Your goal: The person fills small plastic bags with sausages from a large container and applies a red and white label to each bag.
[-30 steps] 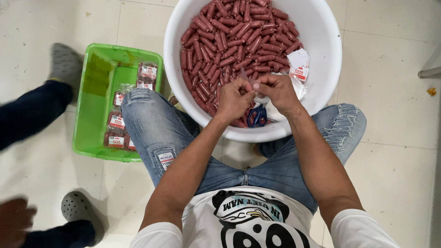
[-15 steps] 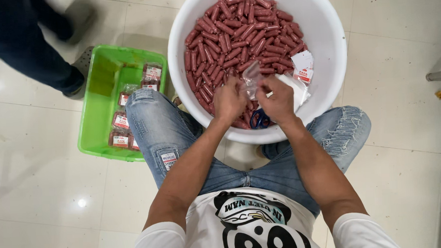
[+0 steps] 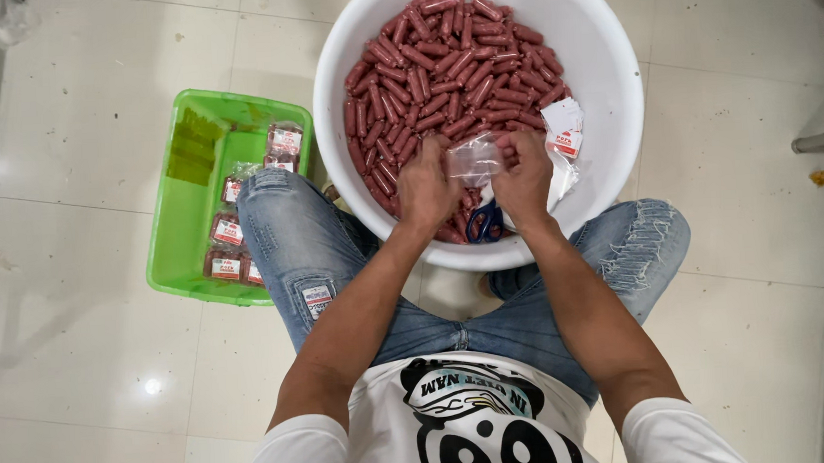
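Gleaming white tile floor (image 3: 84, 135) – w/ green tub (image 3: 185, 223)

The person wears a white short-sleeved T-shirt (image 3: 495, 432) with a large black printed design across the chest: a rounded cartoon shape with lettering arched over it and bold black patches below. The sleeves (image 3: 301, 454) end above the elbows, leaving both forearms bare. Below it are light blue, washed-out denim jeans (image 3: 311, 254), faded along the thighs. The left leg carries a small rectangular sewn-on patch (image 3: 318, 299) near the knee, and the right knee (image 3: 639, 235) is ripped and frayed into loose pale threads. The left hand (image 3: 426, 186) and right hand (image 3: 524, 180) are bare, with no gloves, rings or watch in sight
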